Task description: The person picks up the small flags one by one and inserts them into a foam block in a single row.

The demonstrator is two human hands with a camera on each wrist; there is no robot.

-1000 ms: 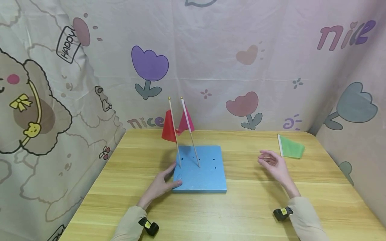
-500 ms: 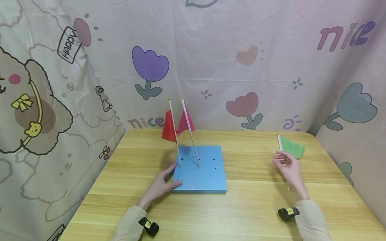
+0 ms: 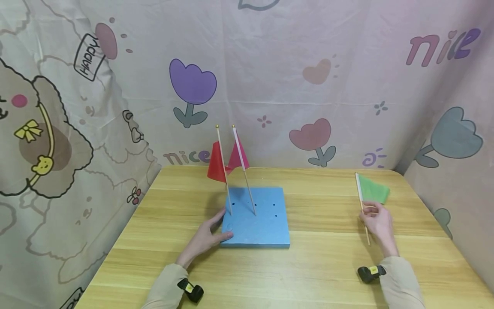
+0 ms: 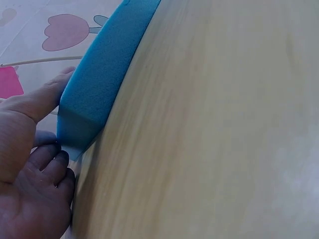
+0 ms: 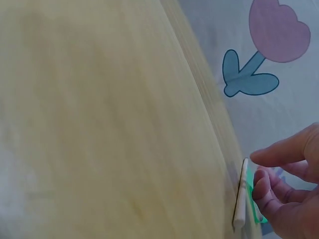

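My left hand (image 3: pixel 204 239) holds the left edge of a square blue foam board (image 3: pixel 258 231), thumb on top and fingers along its side. The left wrist view shows the board's thick side (image 4: pixel 99 74) beside those fingers. Two small flags on thin sticks stand in the board, a red flag (image 3: pixel 217 165) and a pink flag (image 3: pixel 239 155). On the right a green flag (image 3: pixel 373 189) lies on the table, its stick under my right hand (image 3: pixel 380 222). The right wrist view shows these fingertips right at the stick (image 5: pixel 240 204), with a gap between thumb and fingers.
Several small dark holes (image 3: pixel 275 210) dot the board's top. A wooden table (image 3: pixel 308 266) carries everything, and printed cloth (image 3: pixel 270 64) hangs behind and at both sides. Each wrist wears a small black camera (image 3: pixel 369 274).
My right hand has moved right and down to the green flag's stick. The green flag lies where it was. My left hand, the board and both upright flags have stayed in place.
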